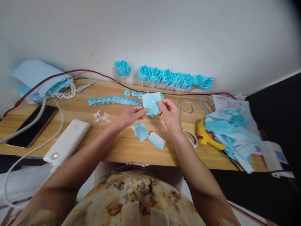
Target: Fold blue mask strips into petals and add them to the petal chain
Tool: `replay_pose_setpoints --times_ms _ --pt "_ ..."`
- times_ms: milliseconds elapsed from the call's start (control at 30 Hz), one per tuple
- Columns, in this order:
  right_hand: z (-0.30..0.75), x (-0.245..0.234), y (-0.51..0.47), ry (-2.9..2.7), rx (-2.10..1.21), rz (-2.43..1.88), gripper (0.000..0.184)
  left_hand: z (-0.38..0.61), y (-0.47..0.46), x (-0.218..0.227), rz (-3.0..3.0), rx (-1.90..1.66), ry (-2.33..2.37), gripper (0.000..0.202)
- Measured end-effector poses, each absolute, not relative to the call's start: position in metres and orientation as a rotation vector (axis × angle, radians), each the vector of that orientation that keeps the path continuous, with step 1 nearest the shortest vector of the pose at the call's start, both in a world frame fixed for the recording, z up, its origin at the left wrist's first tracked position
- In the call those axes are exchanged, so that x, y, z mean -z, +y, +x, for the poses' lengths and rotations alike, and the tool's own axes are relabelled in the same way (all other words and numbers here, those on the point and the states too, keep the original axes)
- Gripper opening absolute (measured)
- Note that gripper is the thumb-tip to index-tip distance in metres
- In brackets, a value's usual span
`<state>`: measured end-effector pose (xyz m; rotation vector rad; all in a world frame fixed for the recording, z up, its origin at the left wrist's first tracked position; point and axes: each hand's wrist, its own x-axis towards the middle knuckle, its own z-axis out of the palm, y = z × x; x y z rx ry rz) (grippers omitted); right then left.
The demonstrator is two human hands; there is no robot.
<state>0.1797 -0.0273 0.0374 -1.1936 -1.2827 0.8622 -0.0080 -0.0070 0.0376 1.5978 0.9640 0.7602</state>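
A light blue square of mask fabric is held up above the table between both hands. My left hand pinches its lower left corner, while my right hand grips the right edge between thumb and fingers. Below the hands lie two more fabric pieces: a blue one and a partly white one. Behind my left hand runs a row of folded blue pieces. Several small rolled blue pieces sit farther back, partly hidden by the held square.
Blue fabric roses lean along the wall. At right are tape rolls, a yellow glue gun and blue scraps. At left are face masks, a phone, a cabled power bank and white bits.
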Motion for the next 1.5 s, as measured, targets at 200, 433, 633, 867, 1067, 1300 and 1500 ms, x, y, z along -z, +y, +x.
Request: replay_pose_setpoints --times_ms 200,433,633,867,1067,1300,1500 --pt "0.180 -0.026 -0.032 -1.267 -0.919 -1.256 0.023 -0.002 -0.003 -0.030 1.398 -0.899 0.934 0.056" --pt "0.178 -0.017 -0.032 -1.248 -0.959 -1.292 0.018 -0.003 -0.007 -0.015 1.134 -0.973 0.949 0.041" --pt "0.179 -0.013 -0.032 -1.254 -0.966 -1.237 0.017 -0.008 -0.009 -0.016 1.150 -0.977 1.001 0.040" --pt "0.179 -0.015 -0.031 -1.162 -1.032 -1.253 0.024 -0.008 -0.010 -0.017 1.107 -1.051 1.022 0.026" --pt "0.179 -0.015 -0.029 -1.130 -1.008 -1.268 0.027 -0.006 -0.016 -0.019 1.148 -1.279 1.073 0.018" --pt "0.176 -0.016 -0.031 -1.111 -1.048 -1.258 0.027 -0.004 -0.022 -0.020 1.335 -1.088 1.026 0.031" --pt "0.174 -0.016 -0.035 -1.204 -1.147 -1.212 0.033 -0.003 -0.022 -0.018 1.255 -0.954 0.881 0.050"
